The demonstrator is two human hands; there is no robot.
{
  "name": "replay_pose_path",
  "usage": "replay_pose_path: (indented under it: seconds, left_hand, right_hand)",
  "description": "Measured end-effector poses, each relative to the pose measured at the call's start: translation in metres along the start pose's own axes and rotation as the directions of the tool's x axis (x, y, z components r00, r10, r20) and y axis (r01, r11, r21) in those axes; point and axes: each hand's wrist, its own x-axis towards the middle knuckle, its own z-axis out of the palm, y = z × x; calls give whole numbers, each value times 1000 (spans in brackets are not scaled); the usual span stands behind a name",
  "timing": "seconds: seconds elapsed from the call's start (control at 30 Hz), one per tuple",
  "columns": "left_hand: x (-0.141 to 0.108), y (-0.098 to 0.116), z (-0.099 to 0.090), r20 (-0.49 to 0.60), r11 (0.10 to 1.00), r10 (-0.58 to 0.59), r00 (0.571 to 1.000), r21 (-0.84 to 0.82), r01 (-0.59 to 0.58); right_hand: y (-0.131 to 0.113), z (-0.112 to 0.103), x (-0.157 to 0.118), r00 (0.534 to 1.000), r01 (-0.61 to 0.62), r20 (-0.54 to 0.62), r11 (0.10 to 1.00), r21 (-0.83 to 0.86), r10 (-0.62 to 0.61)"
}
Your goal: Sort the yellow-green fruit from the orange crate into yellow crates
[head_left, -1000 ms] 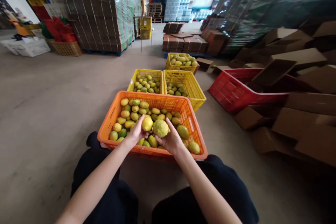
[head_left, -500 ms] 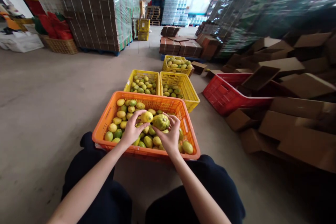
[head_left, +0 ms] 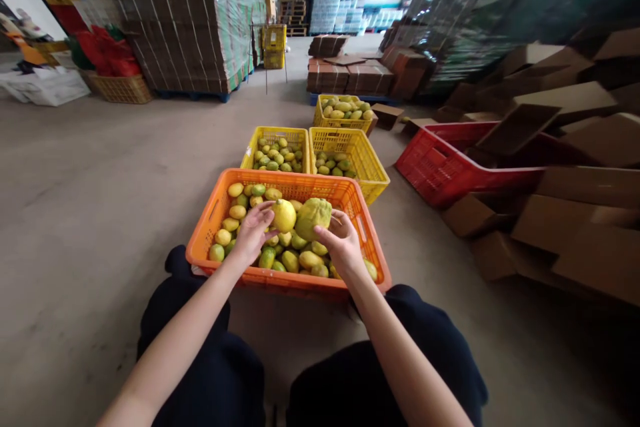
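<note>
An orange crate stands between my knees, with many yellow and green lemon-like fruits inside. Above it my left hand grips a smooth yellow fruit between thumb and fingers. My right hand holds a larger, lumpy yellow-green fruit, its thumb on the near side. The two held fruits are side by side, very close together. Part of the fruit in the crate is hidden behind my hands.
Beyond the orange crate stand a left yellow crate, a right yellow crate and a farther yellow crate, all holding fruit. To the right are a red crate and cardboard boxes. Wrapped pallet stacks rise behind.
Both held fruits have been raised slightly and turned in my fingers; the lumpy one shows a different side. The view has shifted, so the crates appear a little higher and farther right.
</note>
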Motion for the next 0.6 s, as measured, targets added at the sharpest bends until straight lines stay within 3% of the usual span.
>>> replay_pose_path:
  seconds: [0.3, 0.47, 0.6]
  left_hand:
    - [-1, -1, 4, -154, 992, -127, 980, -16, 126]
    - [-8, 1, 13, -18, 984, -173, 985, 37, 173]
    - [-14, -2, 18, 53, 987, -161, 985, -7, 162]
  right_hand:
    - [3, 2, 1, 989, -144, 18, 990, 7, 144]
    - [16, 10, -1, 963, -247, 122, 968, 50, 239]
    - [30, 15, -5, 964, -252, 88, 968, -1, 251]
